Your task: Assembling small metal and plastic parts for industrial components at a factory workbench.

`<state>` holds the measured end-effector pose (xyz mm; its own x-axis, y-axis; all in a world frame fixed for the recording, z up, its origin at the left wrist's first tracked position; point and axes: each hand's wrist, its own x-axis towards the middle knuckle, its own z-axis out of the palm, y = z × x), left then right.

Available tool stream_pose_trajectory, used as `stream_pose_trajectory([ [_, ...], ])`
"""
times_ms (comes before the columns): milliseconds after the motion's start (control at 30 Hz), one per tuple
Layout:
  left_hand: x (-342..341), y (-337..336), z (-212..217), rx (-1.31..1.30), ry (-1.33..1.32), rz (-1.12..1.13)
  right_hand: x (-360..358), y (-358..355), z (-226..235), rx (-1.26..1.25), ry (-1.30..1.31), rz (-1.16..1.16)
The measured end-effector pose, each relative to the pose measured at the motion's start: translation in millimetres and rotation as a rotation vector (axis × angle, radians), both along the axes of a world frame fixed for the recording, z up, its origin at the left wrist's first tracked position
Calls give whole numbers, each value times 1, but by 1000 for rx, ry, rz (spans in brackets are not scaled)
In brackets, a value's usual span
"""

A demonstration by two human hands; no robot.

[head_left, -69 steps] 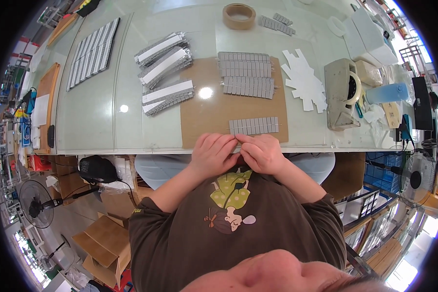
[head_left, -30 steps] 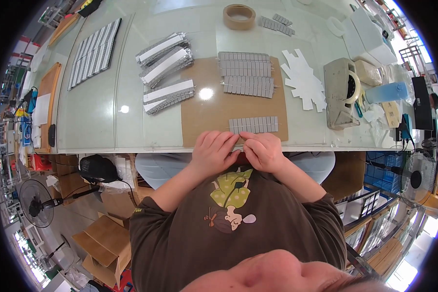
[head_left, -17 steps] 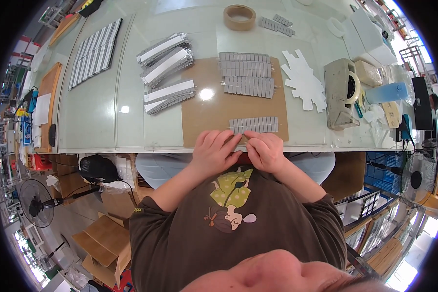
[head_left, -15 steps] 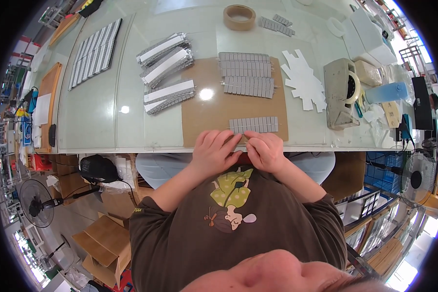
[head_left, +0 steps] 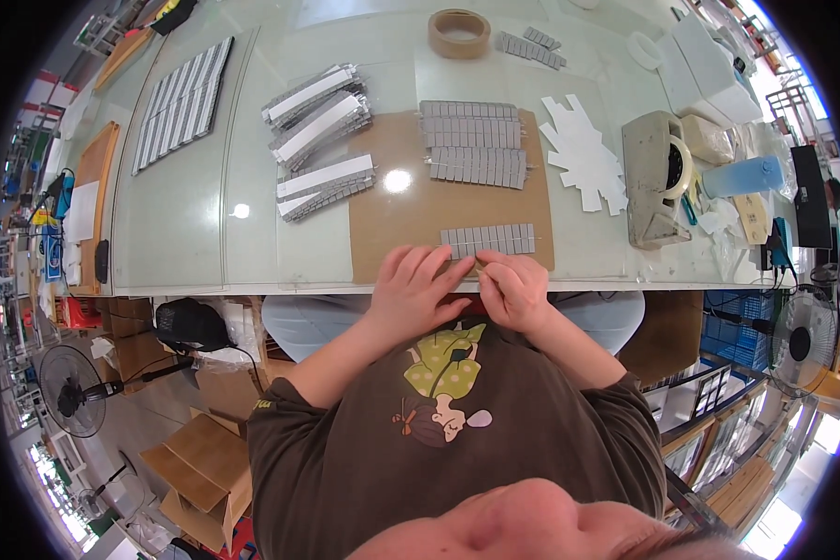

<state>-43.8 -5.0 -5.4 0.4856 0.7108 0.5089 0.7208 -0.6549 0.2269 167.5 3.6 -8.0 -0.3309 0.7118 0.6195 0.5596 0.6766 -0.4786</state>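
A short row of grey rectangular pieces (head_left: 495,240), with thin wire ends at its sides, lies near the table's front edge on a brown cardboard sheet (head_left: 392,215). My left hand (head_left: 415,285) is at the row's lower left, its fingers stretched out and the index fingertip by the near edge. Close beside it, my right hand (head_left: 515,289) is closed in a pinch at the same edge. Whatever it pinches is too small to make out. Farther back on the cardboard lie similar grey rows (head_left: 476,168), stacked and overlapping.
Left of the cardboard are stacks of grey rows with white strips (head_left: 322,126). A striped panel (head_left: 185,103) lies farther left. White paper strips (head_left: 583,154), a tape dispenser (head_left: 653,177) and a blue bottle (head_left: 742,177) are on the right. A tape roll (head_left: 459,34) sits at the back.
My left index fingertip has shifted slightly right along the row's near edge, and my right hand has moved slightly right. The grey row has barely moved.
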Motion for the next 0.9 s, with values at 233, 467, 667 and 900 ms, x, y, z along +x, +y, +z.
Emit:
stream_pose_trajectory([
  [233, 0, 0, 5, -77, 27, -4, 0, 0, 1, -18, -16, -3],
  [467, 1, 0, 4, -62, 25, 1, 0, -1, 0, -27, -22, 2],
  [667, -4, -1, -7, 36, -40, -20, 2, -2, -1, 6, -5, 25],
  [900, -3, 0, -5, 43, -18, -9, 4, -5, -1, -1, -23, 6],
])
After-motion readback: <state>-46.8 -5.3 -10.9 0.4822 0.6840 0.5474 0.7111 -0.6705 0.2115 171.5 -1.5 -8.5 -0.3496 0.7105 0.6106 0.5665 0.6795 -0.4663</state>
